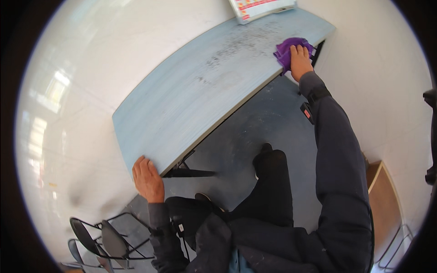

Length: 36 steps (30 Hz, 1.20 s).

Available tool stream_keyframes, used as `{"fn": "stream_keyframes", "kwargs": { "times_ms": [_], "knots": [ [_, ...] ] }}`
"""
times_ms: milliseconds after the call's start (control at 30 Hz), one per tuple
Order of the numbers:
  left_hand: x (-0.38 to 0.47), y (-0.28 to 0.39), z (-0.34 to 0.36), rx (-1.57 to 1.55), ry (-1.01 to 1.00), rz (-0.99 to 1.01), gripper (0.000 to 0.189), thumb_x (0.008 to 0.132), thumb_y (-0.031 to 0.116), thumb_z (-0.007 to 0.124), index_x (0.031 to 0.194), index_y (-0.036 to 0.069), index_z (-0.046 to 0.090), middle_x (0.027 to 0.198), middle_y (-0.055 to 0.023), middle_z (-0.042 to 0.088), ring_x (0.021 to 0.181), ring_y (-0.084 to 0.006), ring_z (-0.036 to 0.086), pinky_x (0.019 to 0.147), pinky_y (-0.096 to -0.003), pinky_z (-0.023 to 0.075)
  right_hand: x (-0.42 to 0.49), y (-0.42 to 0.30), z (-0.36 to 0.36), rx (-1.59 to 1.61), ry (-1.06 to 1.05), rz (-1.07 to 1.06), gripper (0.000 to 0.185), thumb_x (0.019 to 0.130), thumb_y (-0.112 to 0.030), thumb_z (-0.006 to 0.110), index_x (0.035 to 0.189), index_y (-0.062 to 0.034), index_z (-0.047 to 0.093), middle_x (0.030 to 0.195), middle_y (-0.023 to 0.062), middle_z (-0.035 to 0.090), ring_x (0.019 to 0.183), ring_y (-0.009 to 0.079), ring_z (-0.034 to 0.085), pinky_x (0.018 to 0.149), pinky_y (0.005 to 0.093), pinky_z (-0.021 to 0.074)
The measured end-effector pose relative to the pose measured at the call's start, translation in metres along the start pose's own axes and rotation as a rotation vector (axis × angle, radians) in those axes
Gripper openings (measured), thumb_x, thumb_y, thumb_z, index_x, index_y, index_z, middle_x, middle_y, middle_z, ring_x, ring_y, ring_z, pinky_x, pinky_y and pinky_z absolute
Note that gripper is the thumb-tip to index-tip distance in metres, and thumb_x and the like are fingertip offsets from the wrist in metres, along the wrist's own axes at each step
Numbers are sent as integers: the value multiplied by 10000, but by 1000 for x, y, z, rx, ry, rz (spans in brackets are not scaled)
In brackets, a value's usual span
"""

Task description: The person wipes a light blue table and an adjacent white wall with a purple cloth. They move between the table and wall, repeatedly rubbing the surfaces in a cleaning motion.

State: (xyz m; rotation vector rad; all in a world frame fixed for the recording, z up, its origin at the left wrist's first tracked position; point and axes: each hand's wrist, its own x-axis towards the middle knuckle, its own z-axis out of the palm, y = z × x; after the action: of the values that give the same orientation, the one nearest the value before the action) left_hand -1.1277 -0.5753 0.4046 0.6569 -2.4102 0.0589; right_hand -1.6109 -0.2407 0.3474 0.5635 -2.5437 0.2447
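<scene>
A long table with a pale blue top (164, 112) stretches before me, bent by the lens. Dark smudges (232, 47) mark its middle and far part. My right hand (301, 63) presses a bunched purple cloth (285, 53) onto the tabletop by the near edge, towards the right end; part of the cloth hangs over that edge. At the left end, my left hand (148, 177) rests on the table's corner with its fingers spread a little and nothing in them.
A white-framed board (263, 12) with red print stands on the table's far end. Black folding chairs (112, 239) are at the lower left. A wooden cabinet (385, 194) is at the right. Below the tabletop, a black table leg (191, 173) juts over the grey floor (252, 119).
</scene>
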Motion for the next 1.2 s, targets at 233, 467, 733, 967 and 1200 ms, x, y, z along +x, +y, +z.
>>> {"fn": "stream_keyframes", "kwargs": {
  "times_ms": [233,467,733,967,1200],
  "knots": [
    [-5,-3,-1,-53,32,-4,156,946,171,550,1009,39,603,1149,-133,606,1062,-345,545,947,-451,417,-38,-75,-21,-116,-25,8,506,909,-79,510,1390,8,378,1440,244,383,1356,469,342,1011,532,444],
    [-7,-7,-8,-326,51,-64,274,1026,286,450,1031,58,603,1087,-110,635,1042,-340,573,1025,-532,362,-78,-151,-69,-232,-111,-156,552,905,-107,537,1416,7,363,1456,216,391,1378,398,353,1002,616,388],
    [-6,-32,-26,-870,-87,-263,485,1054,411,364,1031,-6,611,994,-133,678,975,-276,610,992,-393,412,-119,-233,-94,-178,-64,-440,522,919,-135,485,1404,28,388,1418,246,442,1355,390,395,1027,656,314],
    [-2,-53,-37,-1138,-164,-365,579,1049,477,333,1070,-39,595,1034,-160,664,1055,-247,614,1007,-376,421,-138,-278,-111,-58,-77,-577,616,863,-162,580,1408,38,374,1414,251,431,1354,400,389,1049,640,304],
    [-5,-66,-21,-1198,3,-443,533,1053,452,344,1059,-30,570,971,-141,653,977,-239,635,954,-364,457,-164,-333,-126,92,-60,-726,800,772,-205,742,1417,50,344,1416,254,399,1362,405,363,1074,607,291]
  ]
}}
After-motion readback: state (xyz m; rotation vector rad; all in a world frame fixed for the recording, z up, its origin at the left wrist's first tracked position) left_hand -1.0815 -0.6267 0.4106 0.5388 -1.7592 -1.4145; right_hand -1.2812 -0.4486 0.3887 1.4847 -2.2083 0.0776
